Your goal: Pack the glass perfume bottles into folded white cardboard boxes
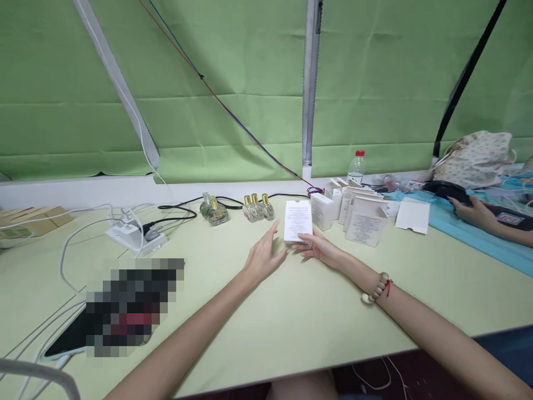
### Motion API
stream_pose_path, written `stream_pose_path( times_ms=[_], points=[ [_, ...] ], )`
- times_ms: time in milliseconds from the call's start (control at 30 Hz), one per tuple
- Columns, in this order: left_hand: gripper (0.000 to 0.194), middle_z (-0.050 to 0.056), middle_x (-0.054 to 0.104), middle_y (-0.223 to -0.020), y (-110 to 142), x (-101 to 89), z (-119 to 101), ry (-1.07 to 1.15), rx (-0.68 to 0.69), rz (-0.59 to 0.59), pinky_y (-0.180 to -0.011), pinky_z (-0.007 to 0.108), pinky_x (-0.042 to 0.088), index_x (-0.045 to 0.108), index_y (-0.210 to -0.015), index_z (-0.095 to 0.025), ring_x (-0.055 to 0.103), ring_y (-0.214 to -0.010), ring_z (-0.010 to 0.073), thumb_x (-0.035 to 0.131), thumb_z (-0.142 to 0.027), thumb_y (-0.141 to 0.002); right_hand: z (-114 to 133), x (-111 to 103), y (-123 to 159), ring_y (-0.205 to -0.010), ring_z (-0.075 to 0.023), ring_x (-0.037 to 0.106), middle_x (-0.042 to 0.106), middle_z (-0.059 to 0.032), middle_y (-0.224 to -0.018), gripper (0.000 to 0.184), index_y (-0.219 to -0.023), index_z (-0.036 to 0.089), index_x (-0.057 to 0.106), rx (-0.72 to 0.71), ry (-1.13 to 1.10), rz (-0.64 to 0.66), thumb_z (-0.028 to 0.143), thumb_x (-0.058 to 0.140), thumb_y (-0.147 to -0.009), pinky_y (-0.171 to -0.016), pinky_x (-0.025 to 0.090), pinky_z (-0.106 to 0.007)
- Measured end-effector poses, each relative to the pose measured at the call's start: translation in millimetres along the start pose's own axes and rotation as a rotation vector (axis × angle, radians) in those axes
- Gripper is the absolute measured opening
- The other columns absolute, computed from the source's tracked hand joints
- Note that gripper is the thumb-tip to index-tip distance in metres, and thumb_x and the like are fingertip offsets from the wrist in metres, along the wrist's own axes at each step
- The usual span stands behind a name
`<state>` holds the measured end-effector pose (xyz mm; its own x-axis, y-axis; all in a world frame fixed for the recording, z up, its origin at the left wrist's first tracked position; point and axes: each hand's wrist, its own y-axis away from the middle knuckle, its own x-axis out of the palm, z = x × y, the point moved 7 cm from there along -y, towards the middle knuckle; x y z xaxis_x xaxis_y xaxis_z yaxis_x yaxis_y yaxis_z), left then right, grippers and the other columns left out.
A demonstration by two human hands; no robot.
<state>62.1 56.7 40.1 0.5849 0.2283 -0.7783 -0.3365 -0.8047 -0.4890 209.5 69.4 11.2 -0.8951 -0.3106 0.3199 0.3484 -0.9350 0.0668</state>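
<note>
A white printed box [297,219] is upright in front of me, its text side facing me. My right hand [318,248] grips its lower right corner, thumb over the front. My left hand [264,251] is just left of the box, fingers apart and holding nothing. Behind and to the right stand more white boxes, among them a closed-looking one [322,211] and one with an open top [365,222]. Small glass bottles with gold caps [258,208] stand left of the held box, and larger greenish glass bottles [217,212] are farther left.
A power strip [135,233] with cables lies at left, near a partly blurred tablet [66,333]. A red-capped water bottle [357,166] stands at the back. On the right, another person's hand [474,214] rests by a dark device above blue cloth [470,239].
</note>
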Motion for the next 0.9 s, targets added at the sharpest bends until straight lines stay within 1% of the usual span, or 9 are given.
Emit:
stream_pose_path(
  times_ms=[100,200,267,400,567,667,733,800,900],
  points=[
    [0.068,0.012,0.05,-0.127,-1.8,3.3,11.3,-0.021,-0.032,-0.049,-0.096,0.041,0.039,0.025,-0.138,-0.019,0.048,-0.117,0.0246,0.051,-0.033,-0.077,0.7,-3.9,-2.0,-0.084,-0.0153,0.068,0.058,-0.0102,-0.121,0.048,-0.119,0.023,0.039,-0.004,-0.002,-0.025,0.022,0.061,-0.076,-0.059,0.056,-0.022],
    [0.056,0.013,0.054,-0.121,-4.9,0.7,26.6,-0.034,-0.147,-0.109,-0.098,0.047,0.035,0.038,-0.129,-0.017,0.049,-0.115,0.0274,0.05,-0.031,-0.076,-0.2,-4.0,-3.2,-0.084,-0.0164,0.068,0.059,-0.0096,-0.12,0.047,-0.116,0.023,0.042,-0.004,0.006,-0.002,0.022,0.062,-0.074,-0.06,0.057,-0.023],
    [0.05,0.013,0.054,-0.121,-7.7,-5.6,36.0,-0.027,-0.203,-0.163,-0.099,0.049,0.034,0.041,-0.125,-0.017,0.049,-0.115,0.0273,0.048,-0.029,-0.077,-0.3,-4.2,-3.3,-0.084,-0.0165,0.068,0.059,-0.0094,-0.12,0.046,-0.116,0.023,0.042,-0.014,0.008,0.008,0.022,0.061,-0.074,-0.06,0.057,-0.024],
    [0.056,0.015,0.045,-0.132,-14.4,-28.5,60.6,-0.066,-0.245,-0.308,-0.104,0.05,0.028,0.036,-0.129,-0.015,0.037,-0.127,0.0297,0.047,-0.025,-0.075,-0.7,-4.9,-2.6,-0.084,-0.016,0.067,0.06,-0.0097,-0.118,0.043,-0.115,0.023,0.041,-0.016,0.011,0.002,0.025,0.059,-0.076,-0.061,0.057,-0.024],
    [0.072,0.022,0.02,-0.146,-19.2,-62.2,115.7,-0.128,-0.414,-0.475,-0.109,0.052,0.015,0.024,-0.135,-0.006,0.013,-0.137,0.034,0.052,-0.027,-0.071,-2.2,-4.1,-1.2,-0.082,-0.0159,0.067,0.061,-0.0101,-0.115,0.04,-0.113,0.021,0.044,0.021,0.008,-0.042,0.027,0.059,-0.076,-0.06,0.056,-0.024],
    [0.078,0.025,0.017,-0.146,-16.6,-78.1,144.5,-0.132,-0.581,-0.607,-0.109,0.053,0.014,0.019,-0.137,-0.004,0.013,-0.137,0.0335,0.054,-0.027,-0.071,-2.4,-2.5,-0.6,-0.082,-0.0155,0.067,0.06,-0.0101,-0.116,0.039,-0.113,0.021,0.045,0.037,-0.004,-0.057,0.027,0.058,-0.077,-0.059,0.056,-0.023],
    [0.08,0.025,0.021,-0.145,-13.6,-79.9,158.9,-0.121,-0.746,-0.619,-0.108,0.052,0.017,0.017,-0.137,-0.004,0.017,-0.136,0.0325,0.055,-0.029,-0.071,-2.4,-2.0,-0.5,-0.082,-0.0155,0.067,0.061,-0.0103,-0.116,0.039,-0.114,0.02,0.045,0.044,-0.005,-0.064,0.026,0.057,-0.077,-0.058,0.055,-0.023],
    [0.08,0.023,0.029,-0.142,-11.4,-77.7,165.9,-0.113,-0.873,-0.584,-0.108,0.051,0.02,0.017,-0.138,-0.005,0.022,-0.135,0.0314,0.055,-0.031,-0.072,-2.3,-2.4,-0.2,-0.082,-0.0157,0.067,0.061,-0.0105,-0.115,0.039,-0.114,0.02,0.045,0.047,-0.001,-0.073,0.026,0.057,-0.077,-0.058,0.055,-0.023],
    [0.077,0.022,0.04,-0.136,-11.2,-75.3,166.2,-0.111,-0.919,-0.533,-0.106,0.048,0.024,0.019,-0.138,-0.006,0.031,-0.131,0.0306,0.053,-0.033,-0.074,-1.8,-2.9,0.3,-0.083,-0.0157,0.066,0.061,-0.0109,-0.115,0.038,-0.115,0.019,0.045,0.049,0.004,-0.081,0.026,0.056,-0.079,-0.058,0.055,-0.022]
  ],
)
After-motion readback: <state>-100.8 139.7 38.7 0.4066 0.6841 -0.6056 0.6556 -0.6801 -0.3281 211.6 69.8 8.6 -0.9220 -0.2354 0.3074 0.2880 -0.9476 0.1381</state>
